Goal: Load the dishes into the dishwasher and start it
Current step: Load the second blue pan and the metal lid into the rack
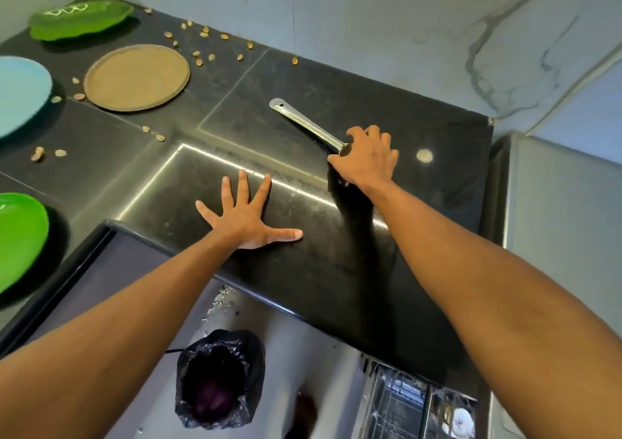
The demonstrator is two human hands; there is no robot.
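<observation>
One slim, shiny steel ladle (304, 123)

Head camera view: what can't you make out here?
Steel spoon bowl: head view, covered by the right hand.
Blue plate and lower green plate: head view, cut by the left edge.
Dishwasher rack: head view, mostly under the countertop, blurred.
Bin bag contents: head view, too dark.

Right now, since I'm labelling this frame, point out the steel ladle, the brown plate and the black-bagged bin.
steel ladle (308, 124): head view, middle of its handle.
brown plate (136, 77): head view, centre of its face.
black-bagged bin (220, 341): head view, top rim of its bag.
</observation>
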